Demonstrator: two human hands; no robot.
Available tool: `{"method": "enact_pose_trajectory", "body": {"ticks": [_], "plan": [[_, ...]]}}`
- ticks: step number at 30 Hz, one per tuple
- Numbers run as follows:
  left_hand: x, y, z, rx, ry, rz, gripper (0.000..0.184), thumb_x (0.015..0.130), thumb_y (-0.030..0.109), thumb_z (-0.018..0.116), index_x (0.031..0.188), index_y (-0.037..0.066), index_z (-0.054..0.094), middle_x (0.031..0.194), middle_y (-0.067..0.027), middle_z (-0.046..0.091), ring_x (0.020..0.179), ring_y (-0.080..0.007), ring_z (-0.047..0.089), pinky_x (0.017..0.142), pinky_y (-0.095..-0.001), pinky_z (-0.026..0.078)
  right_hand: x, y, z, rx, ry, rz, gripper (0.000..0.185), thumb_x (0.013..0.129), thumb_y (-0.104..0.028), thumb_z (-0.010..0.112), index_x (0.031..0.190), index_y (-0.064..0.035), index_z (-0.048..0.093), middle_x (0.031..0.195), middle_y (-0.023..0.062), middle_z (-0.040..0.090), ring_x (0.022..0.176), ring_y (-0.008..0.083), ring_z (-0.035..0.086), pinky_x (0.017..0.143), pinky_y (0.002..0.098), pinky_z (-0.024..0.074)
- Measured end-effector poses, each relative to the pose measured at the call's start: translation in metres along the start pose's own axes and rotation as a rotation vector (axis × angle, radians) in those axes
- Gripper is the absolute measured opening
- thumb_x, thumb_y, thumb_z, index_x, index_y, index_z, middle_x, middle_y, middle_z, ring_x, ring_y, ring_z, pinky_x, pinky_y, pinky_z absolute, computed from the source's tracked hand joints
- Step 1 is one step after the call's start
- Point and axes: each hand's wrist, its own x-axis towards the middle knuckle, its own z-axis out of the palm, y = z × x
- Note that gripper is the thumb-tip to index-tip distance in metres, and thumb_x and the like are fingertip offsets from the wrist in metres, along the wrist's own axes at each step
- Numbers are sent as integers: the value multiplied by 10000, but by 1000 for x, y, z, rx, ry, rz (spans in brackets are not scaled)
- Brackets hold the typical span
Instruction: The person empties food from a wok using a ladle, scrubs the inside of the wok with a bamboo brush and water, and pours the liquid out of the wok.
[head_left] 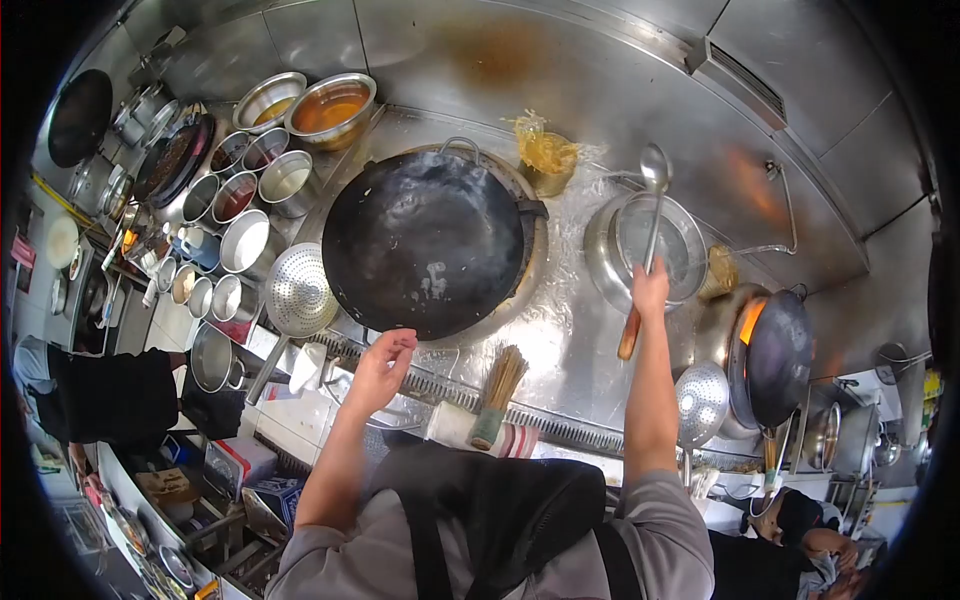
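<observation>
A large black wok [425, 240] sits on the burner in front of me, with white residue and a few bits on its inner surface. My left hand [388, 368] is at its near rim, fingers curled together; whether it grips the near handle or anything else is hidden. My right hand [650, 288] is wrapped round the handle of a long ladle [655, 168], whose bowl points away from me. Beneath the ladle stands a metal pot of water [690, 245]. A bamboo brush [498, 395] lies on a folded cloth [455, 424] at the near edge.
A perforated strainer [301, 290] and several metal containers [245, 240] stand left. A second strainer [702, 404] and another wok [780, 358] beside flame are right. Behind the wok is a yellowish container [546, 165]. Other people [120, 392] are at the far left and lower right.
</observation>
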Motion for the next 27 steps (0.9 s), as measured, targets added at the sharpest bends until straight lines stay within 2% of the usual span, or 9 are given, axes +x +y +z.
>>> {"method": "enact_pose_trajectory", "body": {"ticks": [2, 5, 9, 11, 12, 15, 18, 20, 27], "plan": [[1, -6, -1, 4, 21, -4, 269, 1009, 13, 594, 1277, -3, 608, 1113, -103, 707, 1024, -174, 686, 914, -319, 548, -30, 27, -14, -132, 109, -45, 506, 905, -141, 640, 1388, -14, 562, 1030, 302, 719, 986, 451, 717, 842, 484, 566], [8, -5, 3, 58, 6, 11, 252, 1009, 30, 599, 1257, -3, 626, 1106, -115, 718, 998, -180, 700, 896, -330, 560, -56, 30, -50, -247, -39, 317, 522, 909, -159, 629, 1409, -29, 548, 1189, 349, 667, 1213, 512, 594, 997, 509, 499], [28, 18, 21, 73, -66, 52, 254, 1016, 39, 598, 1263, -8, 631, 1130, -123, 722, 1032, -189, 705, 913, -327, 557, -39, 185, -31, -201, -180, 266, 455, 943, -212, 644, 1327, 14, 556, 844, 122, 710, 658, 275, 691, 607, 374, 559], [39, 24, 30, 87, -107, 106, 257, 1019, 40, 598, 1269, -8, 629, 1142, -126, 724, 1055, -191, 706, 919, -324, 557, -47, 149, -65, 798, -401, 744, 166, 969, -214, 632, 949, -67, 558, 667, 45, 610, 526, 194, 594, 514, 335, 488], [46, 28, 35, 73, -140, 93, 257, 1029, 45, 593, 1279, -6, 627, 1159, -125, 726, 1080, -189, 704, 927, -318, 554, -46, 116, -82, 1319, -502, 937, 256, 983, -215, 625, 761, -107, 559, 578, 6, 559, 460, 154, 545, 468, 316, 453], [75, 16, 53, -97, -183, 116, 251, 1041, 60, 594, 1283, 3, 627, 1161, -118, 726, 1079, -182, 702, 929, -316, 555, -87, 15, -115, 1175, -332, 885, 352, 1022, -222, 618, 717, -200, 442, 540, -114, 343, 415, 6, 311, 400, 213, 266], [115, -1, 72, -246, -187, 92, 241, 1033, 69, 618, 1268, 17, 626, 1159, -100, 717, 1063, -170, 694, 916, -303, 561, -104, 6, -130, 1331, -425, 880, 200, 1041, -174, 594, 847, -135, 567, 571, -89, 398, 411, 25, 360, 368, 231, 289], [146, -7, 89, -275, -129, 7, 230, 1021, 61, 629, 1247, 18, 621, 1140, -85, 706, 1031, -163, 687, 886, -299, 569, -114, -11, -142, 1352, -505, 824, 290, 1049, -148, 555, 1325, -73, 600, 671, -69, 436, 412, 27, 369, 356, 224, 304], [241, -8, 148, -329, 72, -244, 194, 954, 33, 629, 1137, -30, 634, 1015, -142, 692, 888, -200, 699, 740, -321, 601, -142, -134, -137, 1184, -750, 722, 394, 1014, -98, 582, 1398, -26, 531, 676, -34, 450, 392, 42, 357, 332, 232, 301]]}}
